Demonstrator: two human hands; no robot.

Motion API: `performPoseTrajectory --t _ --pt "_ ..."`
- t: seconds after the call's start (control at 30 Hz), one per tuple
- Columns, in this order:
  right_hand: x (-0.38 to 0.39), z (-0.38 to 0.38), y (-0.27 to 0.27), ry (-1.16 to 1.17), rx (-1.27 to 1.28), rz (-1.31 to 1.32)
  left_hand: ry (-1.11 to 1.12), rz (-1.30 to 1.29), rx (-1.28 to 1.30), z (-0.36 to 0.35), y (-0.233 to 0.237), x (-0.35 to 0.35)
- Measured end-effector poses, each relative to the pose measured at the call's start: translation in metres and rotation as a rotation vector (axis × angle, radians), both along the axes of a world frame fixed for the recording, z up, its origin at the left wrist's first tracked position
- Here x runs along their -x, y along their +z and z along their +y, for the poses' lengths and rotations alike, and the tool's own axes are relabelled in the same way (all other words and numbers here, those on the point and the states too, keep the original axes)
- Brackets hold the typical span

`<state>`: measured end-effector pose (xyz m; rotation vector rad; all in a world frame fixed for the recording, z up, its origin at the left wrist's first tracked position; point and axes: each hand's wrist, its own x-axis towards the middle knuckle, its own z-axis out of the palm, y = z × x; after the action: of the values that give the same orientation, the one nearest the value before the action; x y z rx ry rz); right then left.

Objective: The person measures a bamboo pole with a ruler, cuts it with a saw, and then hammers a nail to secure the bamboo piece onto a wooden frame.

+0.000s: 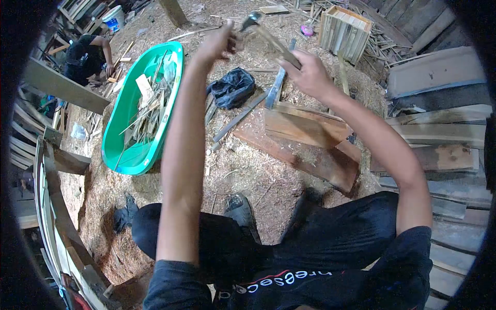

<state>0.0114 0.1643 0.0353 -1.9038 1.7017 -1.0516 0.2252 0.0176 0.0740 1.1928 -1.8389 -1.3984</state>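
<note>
My right hand [311,74] is closed round the wooden handle of a hammer [276,44], whose metal head points up and to the left. Close to that head, my left hand [219,45] is raised with its fingers apart and slightly curled, holding nothing I can see. Below my right hand, a wooden block [305,125] rests across a reddish-brown board [310,161] on the shavings. A metal bar [280,82] stands by the block's left end. A black plastic bag [231,89] lies to the left of the bar.
A green tub [116,124] with wood scraps stands on the left. Beyond it another person [85,58] crouches. A wooden crate [345,32] is at the back right, near a pink object [307,30]. Planks [439,132] line the right side.
</note>
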Motion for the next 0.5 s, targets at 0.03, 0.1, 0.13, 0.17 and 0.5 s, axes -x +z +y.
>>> performPoseTrajectory --t 0.03,0.1,0.13,0.17,0.5 --pt "0.008 0.006 -0.005 -0.032 -0.024 0.008 0.001 0.009 -0.011 0.002 -0.038 0.002" --pt "0.022 0.014 -0.015 -0.093 -0.113 -0.003 -0.042 0.073 -0.124 0.005 -0.129 0.015" --pt "0.026 0.019 -0.022 -0.121 -0.185 -0.028 -0.085 0.122 -0.232 0.012 -0.161 0.024" --pt "0.027 0.022 -0.03 -0.148 -0.259 -0.055 -0.058 0.188 -0.382 0.033 -0.16 0.034" --pt "0.002 0.052 -0.058 -0.217 -0.325 -0.548 -0.127 0.586 -0.484 0.077 -0.185 0.057"
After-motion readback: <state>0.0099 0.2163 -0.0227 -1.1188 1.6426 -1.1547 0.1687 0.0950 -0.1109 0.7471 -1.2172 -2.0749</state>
